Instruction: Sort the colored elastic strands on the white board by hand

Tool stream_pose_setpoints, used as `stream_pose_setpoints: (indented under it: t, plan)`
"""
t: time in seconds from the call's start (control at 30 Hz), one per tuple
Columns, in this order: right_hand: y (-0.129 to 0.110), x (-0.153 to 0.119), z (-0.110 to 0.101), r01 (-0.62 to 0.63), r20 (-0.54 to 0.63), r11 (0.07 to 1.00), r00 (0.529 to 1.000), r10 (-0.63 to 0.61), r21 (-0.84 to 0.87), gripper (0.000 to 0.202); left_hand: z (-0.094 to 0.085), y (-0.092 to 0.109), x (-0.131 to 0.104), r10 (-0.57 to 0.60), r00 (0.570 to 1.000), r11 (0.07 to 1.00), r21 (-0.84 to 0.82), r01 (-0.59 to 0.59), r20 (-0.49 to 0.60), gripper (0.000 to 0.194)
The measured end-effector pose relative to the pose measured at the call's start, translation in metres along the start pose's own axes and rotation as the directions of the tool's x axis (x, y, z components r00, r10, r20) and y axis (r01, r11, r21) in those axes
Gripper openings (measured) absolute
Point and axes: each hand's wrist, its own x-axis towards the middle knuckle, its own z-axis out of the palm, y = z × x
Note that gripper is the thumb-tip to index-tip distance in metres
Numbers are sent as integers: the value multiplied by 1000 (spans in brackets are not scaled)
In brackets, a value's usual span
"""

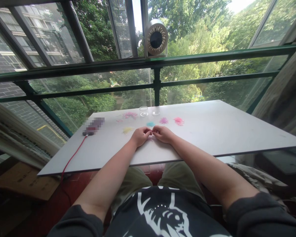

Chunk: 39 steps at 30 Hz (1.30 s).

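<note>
Close together above the near middle of the white table (197,131), my left hand (140,135) and my right hand (163,134) meet fingertip to fingertip. Both are closed in a pinch; whatever is between the fingers is too small to name. Just beyond them lies a teal pile of tiny pieces (150,124). A purple pile (163,120) and a red-pink pile (179,121) sit to its right. On the left are a yellow pile (127,130) and a scattered pink-purple pile (130,115). Some pinkish bits show faintly under my hands.
Two clear round containers (144,114) stand at the table's back edge. At the left lies a blurred-out device (93,126) with a red cable (74,154) running off the front edge. Behind the table are a green railing (101,67) and a round fan-like device (157,39).
</note>
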Motion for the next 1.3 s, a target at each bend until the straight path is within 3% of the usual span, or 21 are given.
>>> stream_pose_setpoints:
  t: [0.5,0.93,1.3]
  plan:
    - [-3,0,-3,-11,-58,1000,998,12,11,14,3,-6,2,-21,999,999,43,23,-40,21]
    - [1,0,-1,31,-10,1000,999,-30,8,12,3,-4,0,-6,1000,999,31,7,-4,21]
    - [1,1,0,35,-51,999,998,-36,-30,15,4,-4,1,-15,999,999,46,13,35,22]
